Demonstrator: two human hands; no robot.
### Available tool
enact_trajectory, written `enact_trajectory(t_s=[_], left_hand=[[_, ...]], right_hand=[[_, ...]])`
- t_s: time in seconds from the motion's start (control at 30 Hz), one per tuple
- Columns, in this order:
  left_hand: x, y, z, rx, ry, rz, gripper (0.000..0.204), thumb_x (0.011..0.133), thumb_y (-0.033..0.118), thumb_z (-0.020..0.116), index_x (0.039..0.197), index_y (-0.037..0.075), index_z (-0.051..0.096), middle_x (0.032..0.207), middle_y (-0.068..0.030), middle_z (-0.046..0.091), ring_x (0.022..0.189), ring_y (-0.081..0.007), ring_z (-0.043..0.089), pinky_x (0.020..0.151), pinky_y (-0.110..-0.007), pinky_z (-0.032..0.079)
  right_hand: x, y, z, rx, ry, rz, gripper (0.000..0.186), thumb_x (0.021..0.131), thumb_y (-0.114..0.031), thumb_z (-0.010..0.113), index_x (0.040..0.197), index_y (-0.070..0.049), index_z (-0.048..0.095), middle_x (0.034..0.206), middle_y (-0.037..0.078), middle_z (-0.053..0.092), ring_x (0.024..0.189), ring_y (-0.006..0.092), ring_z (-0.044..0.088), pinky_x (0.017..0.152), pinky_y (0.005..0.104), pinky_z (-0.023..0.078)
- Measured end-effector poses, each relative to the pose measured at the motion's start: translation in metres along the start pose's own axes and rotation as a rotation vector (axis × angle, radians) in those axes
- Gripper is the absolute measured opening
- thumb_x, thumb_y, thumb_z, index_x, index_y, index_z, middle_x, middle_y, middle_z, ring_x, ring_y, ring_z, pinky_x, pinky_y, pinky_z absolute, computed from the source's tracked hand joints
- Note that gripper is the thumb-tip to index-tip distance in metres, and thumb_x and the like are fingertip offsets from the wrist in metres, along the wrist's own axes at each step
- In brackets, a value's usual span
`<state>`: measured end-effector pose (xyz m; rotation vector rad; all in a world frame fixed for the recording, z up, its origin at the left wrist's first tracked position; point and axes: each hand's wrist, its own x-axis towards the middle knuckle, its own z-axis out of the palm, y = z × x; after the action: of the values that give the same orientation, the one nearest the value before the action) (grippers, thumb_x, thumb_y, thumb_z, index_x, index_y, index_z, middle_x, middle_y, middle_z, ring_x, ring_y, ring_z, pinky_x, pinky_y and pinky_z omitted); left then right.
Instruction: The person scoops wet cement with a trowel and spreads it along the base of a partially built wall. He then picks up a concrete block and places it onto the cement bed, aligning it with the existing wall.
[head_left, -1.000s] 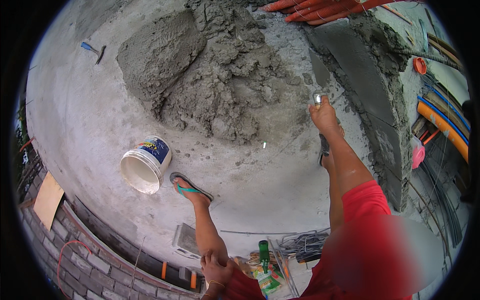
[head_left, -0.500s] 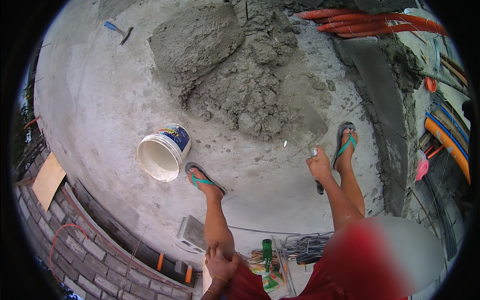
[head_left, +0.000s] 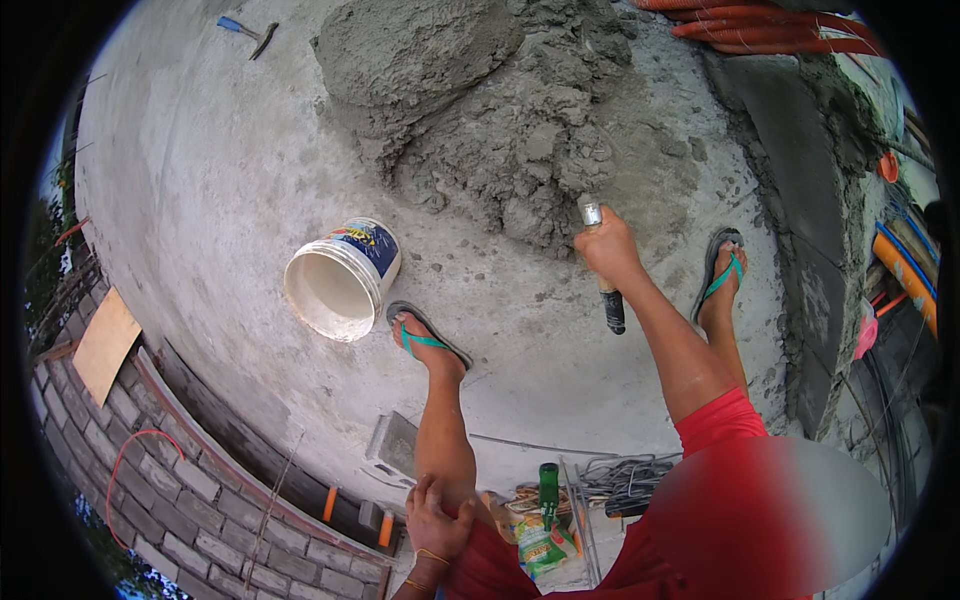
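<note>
My right hand (head_left: 606,247) is closed around the handle of a trowel (head_left: 612,308), which has a black end cap and a shiny metal collar. The trowel's blade is hard to make out against the wet mortar heap (head_left: 500,140). That fist is at the near right edge of the heap. My left hand (head_left: 440,518) rests on my left knee with its fingers spread and nothing in it. Left of my sandalled left foot, a white bucket (head_left: 335,290) with a blue label lies tilted, its mouth facing me. No mortar shows in the bucket.
A blue-handled hammer (head_left: 245,34) lies at the far left. Orange corrugated pipes (head_left: 770,30) are at the far right, beside a rough grey ledge (head_left: 800,210). Near me are a concrete block (head_left: 393,445), a green bottle (head_left: 548,495) and coiled wire (head_left: 630,485).
My right hand has moved forward and slightly left, bringing the trowel to the mortar heap. My left hand stays on my knee. The whole view has shifted slightly.
</note>
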<state>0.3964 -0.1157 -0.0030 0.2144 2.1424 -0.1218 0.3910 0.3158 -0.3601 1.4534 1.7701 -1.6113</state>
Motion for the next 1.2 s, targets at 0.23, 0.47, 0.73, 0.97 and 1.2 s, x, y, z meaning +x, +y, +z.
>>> enact_trajectory(t_s=[0.23, 0.47, 0.73, 0.97, 1.2], left_hand=[[0.001, 0.005, -0.002, -0.008, -0.018, -0.005, 0.063, 0.085, 0.039, 0.082, 0.135, 0.003, 0.070, 0.150, -0.0237, 0.061, 0.142, -0.0484, 0.052, 0.120, -0.056, 0.044], [0.003, 0.005, 0.000, -0.005, -0.030, -0.050, 0.062, 0.086, 0.041, 0.081, 0.136, 0.005, 0.071, 0.152, -0.0211, 0.060, 0.145, -0.0477, 0.049, 0.121, -0.056, 0.043], [0.005, 0.000, -0.017, -0.055, -0.020, -0.065, 0.061, 0.085, 0.040, 0.082, 0.134, 0.005, 0.072, 0.151, -0.0208, 0.061, 0.144, -0.0470, 0.049, 0.122, -0.055, 0.042], [0.011, -0.015, -0.029, -0.037, 0.021, -0.048, 0.059, 0.085, 0.037, 0.082, 0.134, 0.005, 0.072, 0.149, -0.0211, 0.062, 0.139, -0.0474, 0.054, 0.118, -0.055, 0.046], [0.007, 0.003, -0.028, 0.029, 0.029, -0.026, 0.058, 0.086, 0.037, 0.081, 0.132, 0.004, 0.072, 0.148, -0.0213, 0.063, 0.136, -0.0470, 0.056, 0.116, -0.055, 0.047]], right_hand=[[-0.033, -0.001, -0.002, -0.589, 0.247, -0.197, 0.036, 0.104, -0.032, 0.071, 0.118, -0.003, 0.055, 0.115, 0.029, 0.071, 0.102, 0.0500, 0.072, 0.085, 0.0577, 0.058], [-0.051, -0.052, -0.016, -0.069, -0.049, -0.007, 0.059, 0.111, -0.061, 0.055, 0.106, -0.003, 0.061, 0.075, 0.013, 0.065, 0.066, 0.0298, 0.071, 0.063, 0.0447, 0.056], [-0.058, 0.040, -0.032, 0.257, -0.105, 0.138, 0.051, 0.109, -0.058, 0.062, 0.101, -0.008, 0.060, 0.071, 0.003, 0.055, 0.050, 0.0137, 0.052, 0.048, 0.0321, 0.047], [-0.047, 0.068, -0.022, 0.193, 0.082, 0.471, 0.023, 0.102, -0.022, 0.076, 0.099, -0.009, 0.057, 0.067, 0.002, 0.054, 0.046, 0.0143, 0.048, 0.042, 0.0342, 0.044], [0.041, -0.010, 0.011, 0.366, -0.174, 0.206, 0.017, 0.089, -0.003, 0.070, 0.098, -0.006, 0.056, 0.071, 0.003, 0.058, 0.050, 0.0142, 0.053, 0.044, 0.0367, 0.047]])
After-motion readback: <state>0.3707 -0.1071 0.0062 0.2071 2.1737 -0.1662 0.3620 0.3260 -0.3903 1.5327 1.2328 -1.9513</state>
